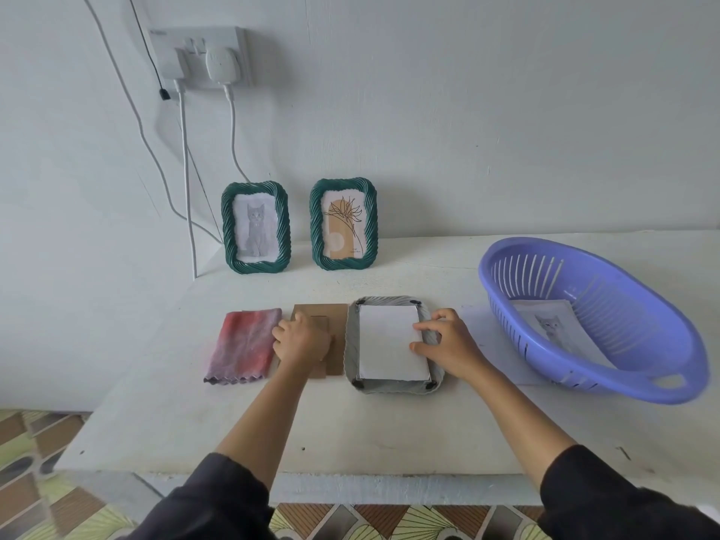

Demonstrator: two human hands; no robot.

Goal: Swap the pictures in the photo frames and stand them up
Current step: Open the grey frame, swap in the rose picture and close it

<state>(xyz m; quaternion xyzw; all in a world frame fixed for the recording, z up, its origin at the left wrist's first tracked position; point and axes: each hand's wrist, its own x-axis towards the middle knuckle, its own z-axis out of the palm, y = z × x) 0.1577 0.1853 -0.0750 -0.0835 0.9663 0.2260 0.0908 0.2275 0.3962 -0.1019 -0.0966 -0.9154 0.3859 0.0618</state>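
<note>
A grey frame lies face down on the white table, with a white sheet resting in its back. My right hand touches the sheet's right edge, thumb and fingertips on the paper. My left hand rests curled on a brown cardboard backing just left of the frame. Two green frames stand against the wall: the left one shows a grey cat, the right one a flower drawing.
A folded red-purple cloth lies left of the backing. A purple plastic basket at the right holds a cat picture. Chargers and cables hang from a wall socket at the back left.
</note>
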